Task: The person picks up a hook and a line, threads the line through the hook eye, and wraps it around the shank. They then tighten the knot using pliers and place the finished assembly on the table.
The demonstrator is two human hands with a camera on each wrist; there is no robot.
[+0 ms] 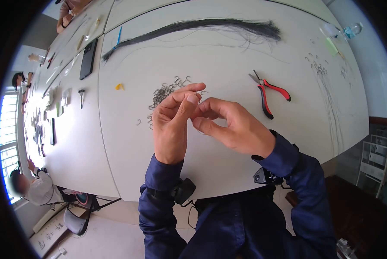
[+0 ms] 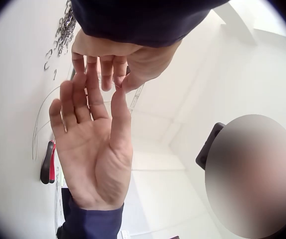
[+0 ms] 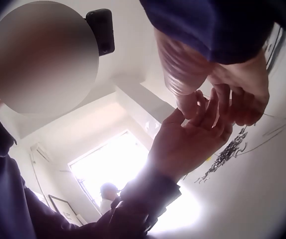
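While left hand (image 1: 172, 125) and right hand (image 1: 236, 127) pinch something tiny (image 1: 198, 102) in fingers, curved metallic hooks (image 1: 162, 94) heaped

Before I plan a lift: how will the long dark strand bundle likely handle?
The strand bundle probably sags or flexes, being long, thin and lying in a curve. Its splayed end, with strays around it, may snag or shed strands. Gripped near the blue tie, it likely holds together better.

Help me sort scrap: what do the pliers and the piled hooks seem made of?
Pliers: grey metal jaws, likely steel; smooth red-and-black handles, probably plastic or rubber, judging by the molded look. Hooks: thin metal wire, going by their grey sheen.
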